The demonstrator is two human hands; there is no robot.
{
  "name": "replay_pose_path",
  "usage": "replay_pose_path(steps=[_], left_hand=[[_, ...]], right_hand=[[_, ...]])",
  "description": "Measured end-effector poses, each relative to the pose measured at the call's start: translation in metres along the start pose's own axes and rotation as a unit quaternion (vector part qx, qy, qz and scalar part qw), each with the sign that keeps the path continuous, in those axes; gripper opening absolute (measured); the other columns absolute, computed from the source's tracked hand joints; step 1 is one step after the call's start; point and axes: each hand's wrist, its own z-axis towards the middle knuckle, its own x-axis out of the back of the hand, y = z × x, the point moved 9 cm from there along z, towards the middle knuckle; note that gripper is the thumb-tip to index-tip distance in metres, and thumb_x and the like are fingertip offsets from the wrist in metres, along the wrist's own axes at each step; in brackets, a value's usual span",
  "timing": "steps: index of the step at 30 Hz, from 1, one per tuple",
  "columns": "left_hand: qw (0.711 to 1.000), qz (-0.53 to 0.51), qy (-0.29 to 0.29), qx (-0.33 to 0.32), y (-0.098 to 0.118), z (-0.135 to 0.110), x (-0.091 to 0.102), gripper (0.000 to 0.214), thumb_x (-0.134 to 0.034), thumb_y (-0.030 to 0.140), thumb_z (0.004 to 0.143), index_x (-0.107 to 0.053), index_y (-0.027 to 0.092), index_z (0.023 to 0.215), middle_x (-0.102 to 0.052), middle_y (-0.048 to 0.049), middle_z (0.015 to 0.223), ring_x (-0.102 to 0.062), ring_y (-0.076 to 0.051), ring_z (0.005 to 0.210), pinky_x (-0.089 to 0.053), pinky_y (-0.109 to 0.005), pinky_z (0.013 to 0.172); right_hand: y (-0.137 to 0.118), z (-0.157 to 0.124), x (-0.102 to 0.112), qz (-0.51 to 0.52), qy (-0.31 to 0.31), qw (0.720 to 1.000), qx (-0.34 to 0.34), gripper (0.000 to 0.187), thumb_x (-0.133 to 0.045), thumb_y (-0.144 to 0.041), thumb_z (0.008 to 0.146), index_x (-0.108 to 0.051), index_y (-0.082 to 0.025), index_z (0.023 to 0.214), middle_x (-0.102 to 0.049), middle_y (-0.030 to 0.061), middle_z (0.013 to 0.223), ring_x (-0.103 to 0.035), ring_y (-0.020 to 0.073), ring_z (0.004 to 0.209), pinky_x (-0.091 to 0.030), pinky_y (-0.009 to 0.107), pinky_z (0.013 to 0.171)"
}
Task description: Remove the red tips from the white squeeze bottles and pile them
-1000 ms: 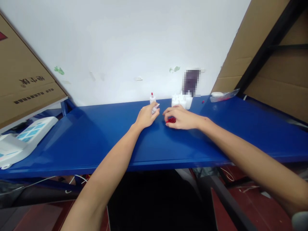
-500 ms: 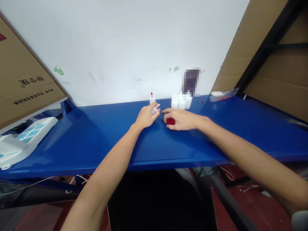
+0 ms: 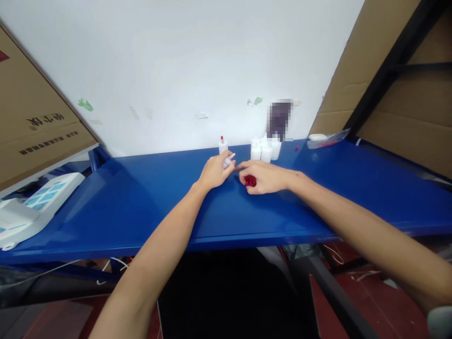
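My left hand [image 3: 213, 172] is closed around a small white squeeze bottle [image 3: 226, 163], whose uncapped nozzle tilts up to the right. Curled fingers of my right hand [image 3: 270, 178] cup a cluster of small red caps [image 3: 250, 181] low over the table. Its index finger reaches toward the bottle in my left hand; whether the two touch I cannot tell. Behind my left hand stands another white bottle [image 3: 223, 148] with a red cap on its tip. Several white bottles [image 3: 265, 154] stand grouped upright beyond my right hand.
The blue table [image 3: 116, 207] runs along a white wall. A loose red cap [image 3: 297, 149] lies at the back right, near a clear plastic bag [image 3: 328, 140]. A white device with blue panels [image 3: 44, 200] sits at the left, below a cardboard sheet [image 3: 38, 113].
My right hand has shifted slightly toward me and left, its index finger now closer to my left hand. My left hand stays on the bottle.
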Motion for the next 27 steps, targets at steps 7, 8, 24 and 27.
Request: replay_pose_path(steps=[7, 8, 24, 27], left_hand=[[1.000, 0.001, -0.005, -0.004, 0.002, 0.000, -0.001, 0.029, -0.051, 0.038, 0.096, -0.064, 0.020, 0.116, -0.074, -0.0054, 0.096, -0.066, -0.018, 0.077, -0.045, -0.027, 0.073], [1.000, 0.001, -0.006, -0.004, 0.002, 0.000, -0.001, 0.029, -0.051, 0.038, 0.096, -0.064, 0.020, 0.115, -0.074, -0.0054, 0.096, -0.066, -0.018, 0.077, -0.046, -0.027, 0.073], [1.000, 0.010, -0.014, -0.009, 0.005, 0.000, -0.002, 0.027, -0.051, 0.038, 0.097, -0.064, 0.021, 0.114, -0.074, -0.0052, 0.095, -0.067, -0.020, 0.079, -0.046, -0.028, 0.072], [1.000, 0.009, -0.017, -0.016, 0.007, 0.000, -0.002, 0.027, -0.051, 0.037, 0.096, -0.063, 0.021, 0.114, -0.074, -0.0059, 0.097, -0.068, -0.021, 0.081, -0.046, -0.029, 0.074]], right_hand=[[0.005, 0.000, 0.000, 0.001, 0.002, 1.000, -0.006, 0.004, -0.066, -0.020, 0.076, -0.063, -0.019, 0.079, -0.064, 0.0092, 0.117, -0.057, 0.0225, 0.093, -0.043, 0.036, 0.081], [0.004, 0.000, 0.000, 0.008, 0.003, 1.000, -0.005, 0.005, -0.066, -0.020, 0.076, -0.064, -0.019, 0.080, -0.064, 0.0091, 0.117, -0.057, 0.0228, 0.094, -0.043, 0.037, 0.082], [0.012, -0.001, -0.001, 0.060, 0.001, 0.998, -0.020, 0.004, -0.061, -0.020, 0.080, -0.060, -0.019, 0.076, -0.063, 0.0084, 0.111, -0.056, 0.0201, 0.088, -0.043, 0.035, 0.081], [0.012, -0.001, 0.008, 0.074, 0.045, 0.996, -0.015, 0.003, -0.058, -0.020, 0.082, -0.060, -0.019, 0.079, -0.064, 0.0075, 0.102, -0.056, 0.0202, 0.087, -0.042, 0.035, 0.082]])
